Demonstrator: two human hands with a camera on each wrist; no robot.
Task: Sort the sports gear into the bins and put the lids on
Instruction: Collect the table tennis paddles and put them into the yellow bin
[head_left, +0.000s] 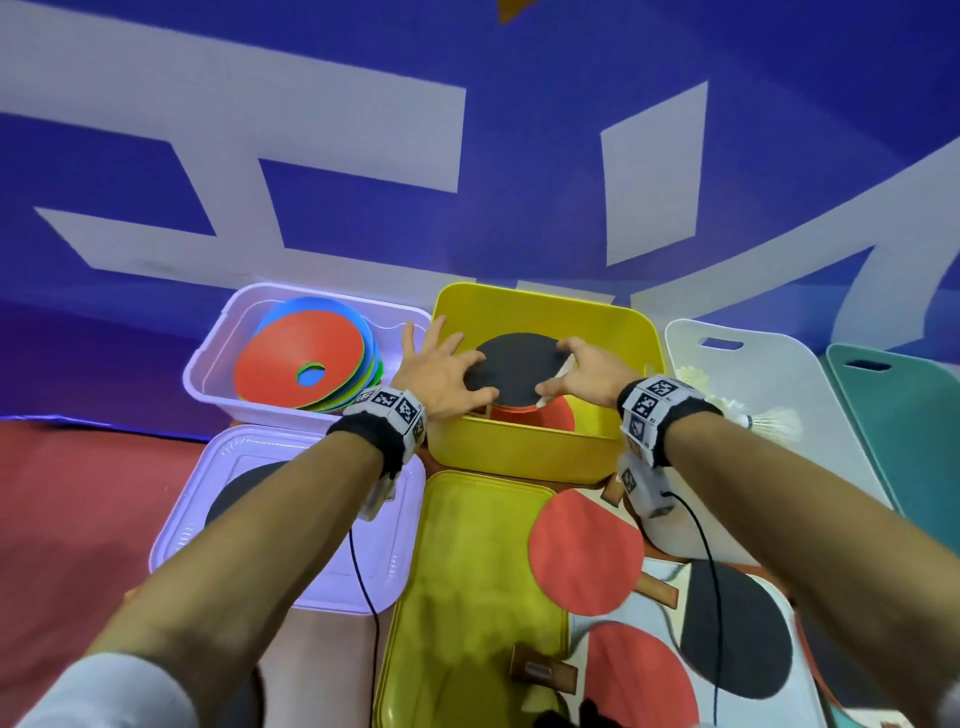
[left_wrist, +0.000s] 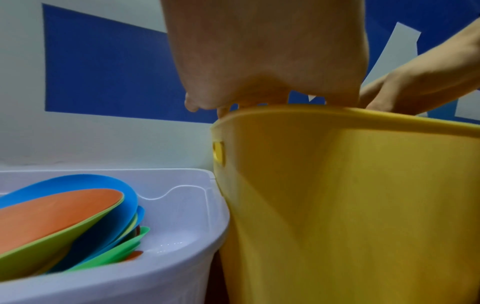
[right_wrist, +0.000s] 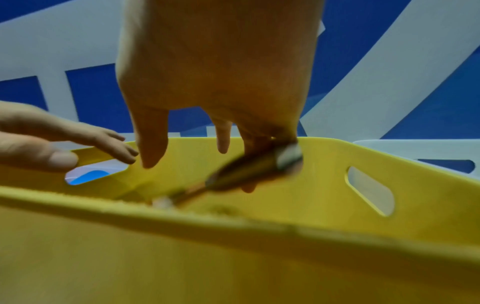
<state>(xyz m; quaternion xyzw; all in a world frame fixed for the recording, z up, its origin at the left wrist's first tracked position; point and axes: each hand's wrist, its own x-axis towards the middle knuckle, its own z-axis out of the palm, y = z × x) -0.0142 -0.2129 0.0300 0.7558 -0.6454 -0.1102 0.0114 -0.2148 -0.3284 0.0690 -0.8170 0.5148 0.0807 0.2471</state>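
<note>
Over the yellow bin (head_left: 540, 304) a black-faced table tennis paddle (head_left: 511, 369) is held flat. My right hand (head_left: 563, 371) pinches its right edge; in the right wrist view its fingers curl round the blurred paddle (right_wrist: 246, 172). My left hand (head_left: 441, 371) has spread, straight fingers, and its thumb touches the paddle's left edge. A red paddle (head_left: 553, 415) lies lower in the bin. The clear bin (head_left: 208, 364) on the left holds several coloured flat discs (head_left: 296, 364). From the left wrist view I see only the yellow bin's outer wall (left_wrist: 350, 205) below the left hand (left_wrist: 259, 72).
A lilac lid (head_left: 374, 561) and a yellow lid (head_left: 462, 582) lie in front of the bins. Loose paddles lie at the lower right: red (head_left: 582, 551), red (head_left: 639, 680), black (head_left: 737, 634). A white lid (head_left: 763, 395), a teal lid (head_left: 904, 441) and shuttlecocks (head_left: 774, 418) lie to the right.
</note>
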